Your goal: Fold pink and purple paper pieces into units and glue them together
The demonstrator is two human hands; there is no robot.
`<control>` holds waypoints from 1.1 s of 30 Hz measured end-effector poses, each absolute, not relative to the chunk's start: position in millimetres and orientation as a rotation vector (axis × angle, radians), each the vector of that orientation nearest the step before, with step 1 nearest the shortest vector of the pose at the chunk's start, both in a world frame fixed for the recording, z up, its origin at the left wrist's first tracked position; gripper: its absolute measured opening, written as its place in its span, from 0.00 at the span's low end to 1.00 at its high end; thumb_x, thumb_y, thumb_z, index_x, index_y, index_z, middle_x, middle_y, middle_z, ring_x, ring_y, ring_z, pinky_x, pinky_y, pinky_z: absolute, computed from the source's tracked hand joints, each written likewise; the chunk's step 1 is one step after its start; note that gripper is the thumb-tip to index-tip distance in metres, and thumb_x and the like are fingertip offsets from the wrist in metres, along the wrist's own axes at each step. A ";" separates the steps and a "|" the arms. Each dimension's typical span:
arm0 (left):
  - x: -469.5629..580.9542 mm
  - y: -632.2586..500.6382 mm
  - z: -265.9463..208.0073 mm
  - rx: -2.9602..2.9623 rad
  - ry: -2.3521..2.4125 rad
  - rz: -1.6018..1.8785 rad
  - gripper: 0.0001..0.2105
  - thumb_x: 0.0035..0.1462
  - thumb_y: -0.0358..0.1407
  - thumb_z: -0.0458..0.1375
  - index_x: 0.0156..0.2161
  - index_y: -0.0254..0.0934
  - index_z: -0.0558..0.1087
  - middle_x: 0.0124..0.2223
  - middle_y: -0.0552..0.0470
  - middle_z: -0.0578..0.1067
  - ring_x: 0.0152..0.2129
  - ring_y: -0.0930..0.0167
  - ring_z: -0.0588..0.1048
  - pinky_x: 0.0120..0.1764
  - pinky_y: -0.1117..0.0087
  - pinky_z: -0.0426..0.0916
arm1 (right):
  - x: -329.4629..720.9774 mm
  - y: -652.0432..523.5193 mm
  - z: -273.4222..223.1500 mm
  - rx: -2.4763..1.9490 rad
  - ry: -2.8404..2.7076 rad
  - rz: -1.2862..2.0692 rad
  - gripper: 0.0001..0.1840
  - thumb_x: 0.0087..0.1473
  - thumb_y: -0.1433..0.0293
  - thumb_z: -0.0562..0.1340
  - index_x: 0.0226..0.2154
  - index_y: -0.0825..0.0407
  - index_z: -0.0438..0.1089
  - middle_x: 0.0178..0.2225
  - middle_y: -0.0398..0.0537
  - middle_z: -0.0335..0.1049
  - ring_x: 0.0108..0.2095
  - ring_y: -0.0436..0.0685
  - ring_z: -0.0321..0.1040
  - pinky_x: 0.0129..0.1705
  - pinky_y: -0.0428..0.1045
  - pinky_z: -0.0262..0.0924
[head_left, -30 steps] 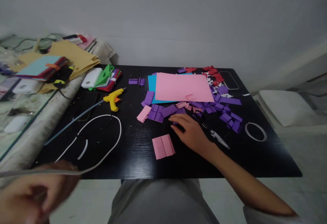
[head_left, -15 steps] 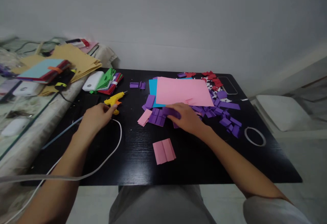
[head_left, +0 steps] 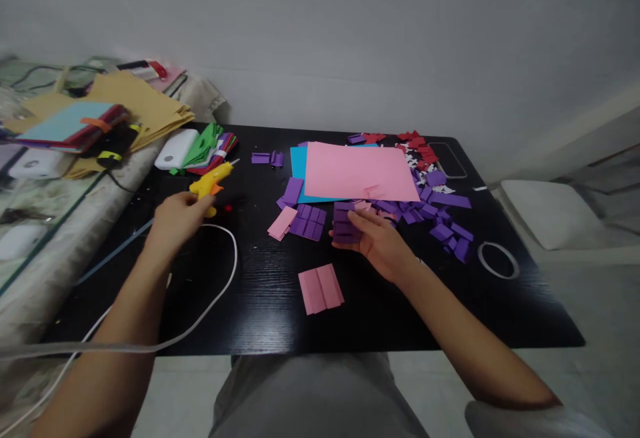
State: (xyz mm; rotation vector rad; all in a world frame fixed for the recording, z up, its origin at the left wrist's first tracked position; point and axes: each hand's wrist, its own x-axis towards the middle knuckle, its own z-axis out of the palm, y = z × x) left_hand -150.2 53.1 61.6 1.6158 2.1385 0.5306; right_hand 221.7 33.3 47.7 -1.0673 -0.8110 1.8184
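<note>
My left hand [head_left: 179, 220] is closed round the handle of a yellow glue gun [head_left: 210, 182], its nozzle pointing up and to the right. A white cord [head_left: 235, 258] loops across the table below it. In my right hand [head_left: 383, 241] is a folded purple paper piece [head_left: 345, 222], gripped between thumb and fingers just above the table. Left of it lies another purple folded piece [head_left: 309, 223], with a small pink paper strip [head_left: 283, 223] beside it. Nearer to me rests a pink folded paper square [head_left: 321, 289] with creases running along it.
Pink sheets [head_left: 360, 171] lie over blue paper [head_left: 299, 166] at the back. Purple scraps [head_left: 455, 235] and red scraps [head_left: 425, 153] spread to the right, near a white ring [head_left: 499, 260]. Green paper [head_left: 203, 146] and a white box [head_left: 177, 149] stand back left.
My right hand has lifted the purple piece and turned it to face me. My left hand has picked up the glue gun and shifted slightly left. The view has tilted a little.
</note>
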 end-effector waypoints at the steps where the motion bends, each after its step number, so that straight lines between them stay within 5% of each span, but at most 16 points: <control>1: -146.0 45.3 68.7 1.545 2.129 0.579 0.20 0.64 0.51 0.54 0.36 0.34 0.73 0.27 0.51 0.74 0.25 0.69 0.72 0.32 0.69 0.66 | 221.8 27.8 46.8 -1.077 -0.852 1.793 0.14 0.55 0.60 0.74 0.37 0.51 0.76 0.36 0.45 0.80 0.37 0.57 0.81 0.41 0.55 0.81; 4: -133.2 23.2 84.9 1.130 1.693 1.060 0.13 0.53 0.38 0.62 0.41 0.32 0.73 0.39 0.49 0.81 0.31 0.71 0.76 0.37 0.71 0.72 | 223.4 8.1 45.3 -1.121 -1.081 1.760 0.16 0.55 0.57 0.74 0.36 0.52 0.77 0.33 0.43 0.79 0.34 0.55 0.79 0.39 0.53 0.79; 8: -128.0 1.3 85.5 1.057 1.371 0.948 0.13 0.44 0.37 0.66 0.36 0.34 0.75 0.29 0.51 0.78 0.17 0.76 0.67 0.20 0.75 0.60 | 225.4 -19.1 43.9 -1.159 -1.424 1.685 0.12 0.60 0.61 0.70 0.41 0.52 0.79 0.37 0.47 0.81 0.36 0.54 0.79 0.42 0.52 0.76; 12: -123.7 -12.5 70.5 1.196 1.217 0.740 0.14 0.49 0.45 0.66 0.34 0.34 0.77 0.28 0.50 0.77 0.17 0.75 0.67 0.22 0.72 0.61 | 222.2 -43.9 39.7 -1.226 -1.772 1.383 0.06 0.65 0.66 0.65 0.42 0.50 0.77 0.37 0.46 0.81 0.36 0.54 0.78 0.40 0.50 0.74; 16: -105.2 -19.7 59.4 1.394 1.308 0.588 0.16 0.56 0.48 0.66 0.32 0.34 0.80 0.23 0.54 0.73 0.20 0.74 0.67 0.24 0.73 0.62 | 214.0 -64.8 30.6 -1.077 -2.299 0.908 0.10 0.70 0.69 0.60 0.48 0.53 0.75 0.47 0.54 0.81 0.50 0.62 0.77 0.54 0.59 0.73; 23: -86.4 -26.0 48.9 1.519 1.335 0.532 0.15 0.57 0.48 0.66 0.41 0.40 0.84 0.38 0.48 0.85 0.37 0.61 0.82 0.41 0.64 0.78 | 204.9 -82.5 16.5 -0.997 -2.558 0.517 0.17 0.73 0.69 0.55 0.56 0.59 0.74 0.53 0.58 0.80 0.59 0.65 0.73 0.64 0.60 0.68; 33: -82.3 -29.8 34.1 1.746 1.489 0.413 0.18 0.59 0.52 0.64 0.31 0.37 0.80 0.26 0.53 0.77 0.22 0.69 0.72 0.27 0.72 0.65 | 195.0 -96.9 7.0 -1.078 -2.616 0.365 0.18 0.73 0.72 0.53 0.55 0.62 0.74 0.63 0.62 0.73 0.66 0.68 0.68 0.68 0.63 0.65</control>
